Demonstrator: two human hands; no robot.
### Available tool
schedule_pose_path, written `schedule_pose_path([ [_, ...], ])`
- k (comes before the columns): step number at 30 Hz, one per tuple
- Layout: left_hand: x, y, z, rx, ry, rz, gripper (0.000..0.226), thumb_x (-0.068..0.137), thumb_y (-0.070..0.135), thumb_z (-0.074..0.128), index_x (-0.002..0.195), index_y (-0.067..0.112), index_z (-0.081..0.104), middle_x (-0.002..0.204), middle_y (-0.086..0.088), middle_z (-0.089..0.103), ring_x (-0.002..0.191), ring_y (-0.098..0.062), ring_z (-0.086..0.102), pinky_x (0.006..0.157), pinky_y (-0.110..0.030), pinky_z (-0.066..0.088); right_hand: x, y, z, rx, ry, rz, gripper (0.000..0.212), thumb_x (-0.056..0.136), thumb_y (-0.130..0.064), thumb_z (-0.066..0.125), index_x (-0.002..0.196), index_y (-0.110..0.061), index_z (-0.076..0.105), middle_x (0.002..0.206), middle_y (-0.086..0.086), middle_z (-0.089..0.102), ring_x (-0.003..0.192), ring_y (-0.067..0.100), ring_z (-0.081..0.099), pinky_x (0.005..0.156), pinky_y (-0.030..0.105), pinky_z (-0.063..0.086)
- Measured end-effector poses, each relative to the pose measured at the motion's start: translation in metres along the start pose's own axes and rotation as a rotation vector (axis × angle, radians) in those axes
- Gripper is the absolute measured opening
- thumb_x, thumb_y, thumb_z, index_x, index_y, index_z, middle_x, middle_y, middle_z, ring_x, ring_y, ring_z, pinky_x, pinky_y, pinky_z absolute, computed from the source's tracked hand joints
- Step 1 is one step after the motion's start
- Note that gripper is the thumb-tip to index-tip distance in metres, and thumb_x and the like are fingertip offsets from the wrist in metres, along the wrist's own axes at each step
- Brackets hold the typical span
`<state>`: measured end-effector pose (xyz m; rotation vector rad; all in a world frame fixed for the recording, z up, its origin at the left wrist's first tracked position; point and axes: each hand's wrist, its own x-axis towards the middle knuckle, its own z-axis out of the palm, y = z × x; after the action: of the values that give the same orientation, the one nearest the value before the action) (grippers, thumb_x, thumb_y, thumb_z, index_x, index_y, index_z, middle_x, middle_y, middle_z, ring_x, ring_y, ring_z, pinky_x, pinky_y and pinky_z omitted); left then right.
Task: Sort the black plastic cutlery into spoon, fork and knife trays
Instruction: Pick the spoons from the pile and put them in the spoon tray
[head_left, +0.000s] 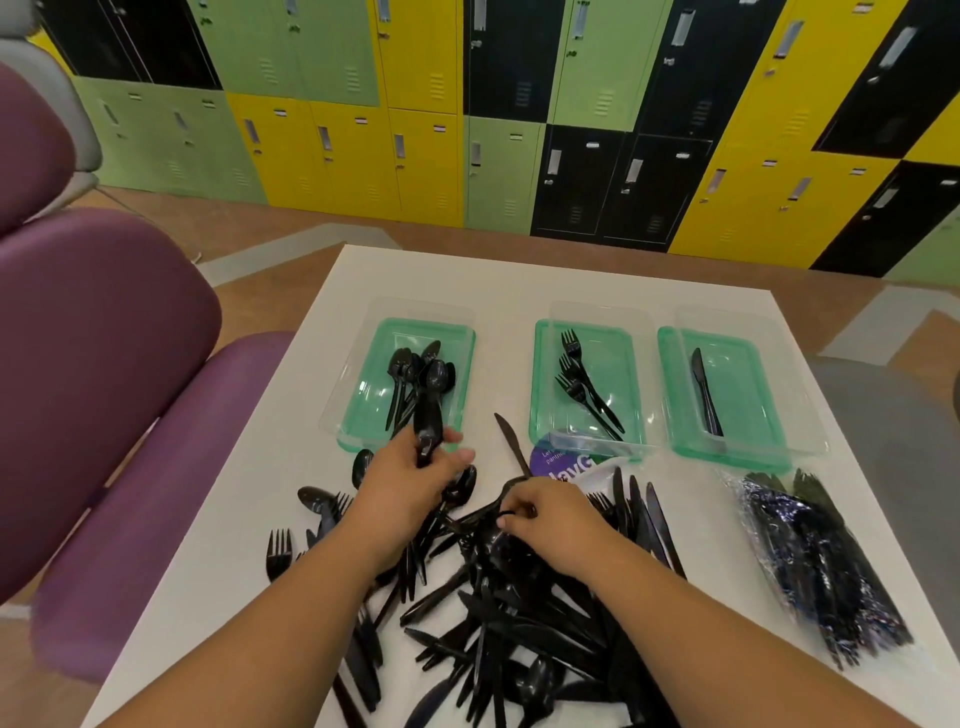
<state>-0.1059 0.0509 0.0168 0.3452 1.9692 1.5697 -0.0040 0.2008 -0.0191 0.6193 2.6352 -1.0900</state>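
Observation:
Three green trays stand along the far side of the white table. The left tray holds several spoons, the middle tray holds forks, the right tray holds knives. A heap of black cutlery lies near me. My left hand grips a bunch of black spoons by their handles, bowls up, at the near edge of the spoon tray. My right hand pinches a black piece at the top of the heap; its type is unclear.
A clear bag of packed black cutlery lies at the right. A purple printed wrapper sits in front of the fork tray, with a single knife beside it. Purple seats stand to the left; lockers line the back wall.

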Motion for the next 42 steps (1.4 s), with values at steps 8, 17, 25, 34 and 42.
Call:
schedule_pose_path([
  [8,-0.017,-0.024,0.013,0.496,-0.141,-0.169,0.019,0.076,0.034,0.077,0.083,0.023,0.062,0.069,0.01,0.058,0.061,-0.001,0.053,0.053,-0.014,0.037,0.004,-0.01,-0.015,0.331,-0.004,-0.03,0.01,0.087,-0.025,0.066,0.078,-0.03,0.066,0.074,-0.009,0.063,0.071,0.005,0.057,0.071,0.021,0.044],
  [17,-0.028,-0.036,0.023,0.746,-0.073,-0.126,0.017,0.083,0.044,0.064,0.087,0.027,0.064,0.077,0.008,0.064,0.07,-0.008,0.059,0.064,-0.024,0.048,0.026,0.014,-0.011,-0.456,0.125,-0.1,0.033,0.093,-0.018,0.053,0.125,-0.023,0.059,0.126,0.001,0.053,0.117,0.023,0.048,0.096,0.036,0.044],
  [25,-0.033,-0.047,0.043,0.93,-0.111,-0.043,0.025,0.081,0.036,0.064,0.1,0.02,0.068,0.095,0.001,0.069,0.086,-0.018,0.065,0.078,-0.032,0.054,0.03,0.022,-0.001,-0.702,0.119,-0.141,0.042,0.089,-0.02,0.056,0.13,-0.025,0.05,0.132,0.004,0.042,0.123,0.027,0.038,0.095,0.039,0.038],
  [34,-0.032,-0.046,0.033,0.709,-0.04,-0.075,0.009,0.082,0.033,0.065,0.086,0.025,0.066,0.074,0.009,0.064,0.071,-0.006,0.061,0.066,-0.02,0.049,0.028,0.014,-0.01,-0.722,-0.017,-0.273,0.048,0.086,-0.031,0.061,0.132,-0.031,0.048,0.133,-0.003,0.042,0.123,0.025,0.035,0.099,0.042,0.032],
  [42,-0.026,-0.021,-0.001,0.552,0.075,-0.032,0.012,0.091,0.034,0.058,0.092,0.022,0.061,0.086,0.003,0.068,0.079,-0.013,0.063,0.065,-0.022,0.045,0.031,0.005,-0.016,-0.688,-0.152,-0.25,0.029,0.088,-0.026,0.06,0.117,-0.024,0.061,0.122,0.0,0.056,0.118,0.024,0.042,0.095,0.041,0.035],
])
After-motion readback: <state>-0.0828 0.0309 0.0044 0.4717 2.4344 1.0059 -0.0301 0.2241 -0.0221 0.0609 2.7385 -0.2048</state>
